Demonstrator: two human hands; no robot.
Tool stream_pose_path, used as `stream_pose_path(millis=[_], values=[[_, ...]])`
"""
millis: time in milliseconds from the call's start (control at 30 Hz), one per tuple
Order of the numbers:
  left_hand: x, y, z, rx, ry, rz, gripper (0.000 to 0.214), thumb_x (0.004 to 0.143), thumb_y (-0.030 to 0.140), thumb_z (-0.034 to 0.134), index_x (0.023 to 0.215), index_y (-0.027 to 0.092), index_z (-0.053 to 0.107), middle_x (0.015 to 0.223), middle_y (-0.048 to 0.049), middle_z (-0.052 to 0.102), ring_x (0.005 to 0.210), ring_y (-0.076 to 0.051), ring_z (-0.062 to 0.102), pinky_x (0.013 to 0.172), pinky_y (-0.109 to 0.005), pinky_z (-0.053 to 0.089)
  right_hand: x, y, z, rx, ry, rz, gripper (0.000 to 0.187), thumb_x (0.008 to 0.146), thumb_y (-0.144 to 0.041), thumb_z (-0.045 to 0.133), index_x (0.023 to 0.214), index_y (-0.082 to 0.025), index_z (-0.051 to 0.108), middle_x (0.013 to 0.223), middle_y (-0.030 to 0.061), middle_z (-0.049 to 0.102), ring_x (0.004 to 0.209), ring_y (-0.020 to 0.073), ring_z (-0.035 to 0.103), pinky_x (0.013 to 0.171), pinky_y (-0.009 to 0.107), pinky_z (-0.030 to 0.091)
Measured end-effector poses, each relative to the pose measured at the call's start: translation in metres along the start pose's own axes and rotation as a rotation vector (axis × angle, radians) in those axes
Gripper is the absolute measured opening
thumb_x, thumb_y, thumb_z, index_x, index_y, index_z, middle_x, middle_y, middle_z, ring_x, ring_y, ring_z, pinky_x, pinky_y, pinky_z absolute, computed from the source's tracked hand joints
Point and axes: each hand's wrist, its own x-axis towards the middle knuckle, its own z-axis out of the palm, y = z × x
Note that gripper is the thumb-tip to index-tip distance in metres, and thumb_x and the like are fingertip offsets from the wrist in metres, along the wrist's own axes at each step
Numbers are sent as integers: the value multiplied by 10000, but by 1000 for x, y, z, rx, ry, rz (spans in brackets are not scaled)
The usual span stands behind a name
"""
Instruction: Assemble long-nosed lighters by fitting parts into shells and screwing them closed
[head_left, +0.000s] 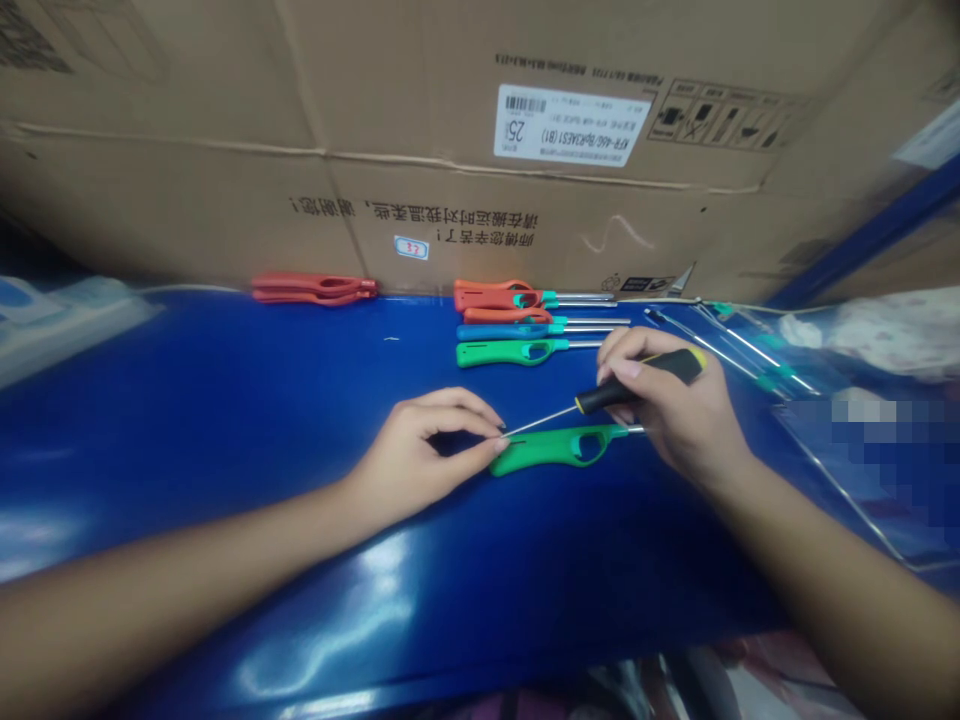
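Note:
A screwdriver [637, 385] with a black and yellow handle is held in my right hand [679, 405]. Its thin shaft slants down to the left, and the tip meets the handle end of a green lighter [540, 449] with a long metal nozzle. This lighter lies on the blue tabletop, its nozzle pointing right, partly behind my right hand. My left hand [424, 445] is closed, thumb and forefinger pinched at the lighter's handle end beside the screwdriver tip. A small dark spot shows at those fingertips; I cannot make out what it is.
Behind my hands lie another green lighter [499, 353], a blue lighter [502, 332] and red lighters [487, 296]. Red handle pieces [311, 289] sit farther left. Metal rods [750, 345] lie at right. A cardboard box [405, 130] walls off the back of the blue tabletop [300, 390].

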Motion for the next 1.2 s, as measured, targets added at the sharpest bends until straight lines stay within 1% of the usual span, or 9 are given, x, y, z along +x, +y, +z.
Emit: stream_pose_path(millis=[67, 133, 233, 333, 533, 800, 867, 1033, 1200], values=[[-1, 0, 0, 9, -36, -10, 50, 838, 190, 752, 855, 195, 799, 960, -65, 746, 853, -160, 718, 805, -281, 575, -3, -2, 4, 7, -39, -2, 159, 866, -301, 716, 783, -182, 650, 780, -16, 618, 403, 63, 519, 371, 232, 376], [-1, -1, 0, 10, -70, -10, 50, 838, 192, 750, 851, 199, 797, 982, -67, 740, 868, -162, 715, 803, -286, 574, -5, -6, 9, 3, -25, -1, 148, 880, -326, 716, 900, -213, 623, 769, -24, 651, 382, 80, 545, 357, 234, 416], [-2, -1, 1, 3, -103, 5, 45, 834, 191, 753, 850, 200, 794, 1001, -68, 734, 893, -164, 710, 808, -286, 574, -6, -8, 17, -9, 34, -35, 313, 853, -322, 755, 1077, -274, 541, 750, -44, 679, 384, 104, 577, 373, 241, 481], [-2, -1, 1, -2, -115, 5, 38, 834, 195, 754, 843, 198, 791, 1004, -68, 733, 898, -165, 708, 810, -286, 573, -5, -6, 20, 15, 56, -75, 452, 830, -306, 778, 1160, -320, 469, 776, -52, 681, 404, 115, 594, 381, 248, 509], [-1, -1, 1, -12, -109, -15, 27, 832, 201, 758, 827, 194, 784, 1004, -64, 735, 897, -159, 708, 838, -294, 568, -6, 1, 19, 54, -48, -69, 502, 842, -314, 755, 1232, -328, 440, 952, -12, 682, 498, 122, 625, 445, 288, 577], [-1, -1, 1, -4, -121, 27, 36, 835, 217, 758, 843, 200, 789, 1010, -65, 743, 913, -168, 714, 857, -306, 576, -14, 2, 21, -41, -108, -199, 535, 891, -195, 691, 1337, -366, 449, 989, 9, 686, 573, 129, 660, 484, 281, 609], [-1, -1, 1, 20, -114, 43, 80, 821, 238, 778, 894, 205, 788, 1017, -65, 748, 934, -179, 714, 887, -320, 573, -15, 1, 21, -74, -109, -238, 533, 892, -170, 680, 1339, -370, 471, 978, 12, 684, 587, 133, 659, 501, 289, 617], [-2, -1, 2, 133, -135, 29, 422, 758, 316, 827, 1155, 213, 725, 1099, -78, 752, 1028, -232, 697, 948, -380, 560, -19, -1, 21, -179, -22, -326, 546, 868, -175, 709, 1331, -371, 497, 977, 30, 679, 673, 165, 668, 523, 300, 613], [-2, 0, 2, 166, -239, 80, 420, 799, 191, 731, 1216, 194, 686, 1118, -69, 747, 1030, -220, 679, 944, -374, 548, -22, -2, 22, -230, -14, -394, 570, 851, -166, 715, 1341, -371, 506, 993, 39, 664, 761, 195, 682, 562, 328, 623]])
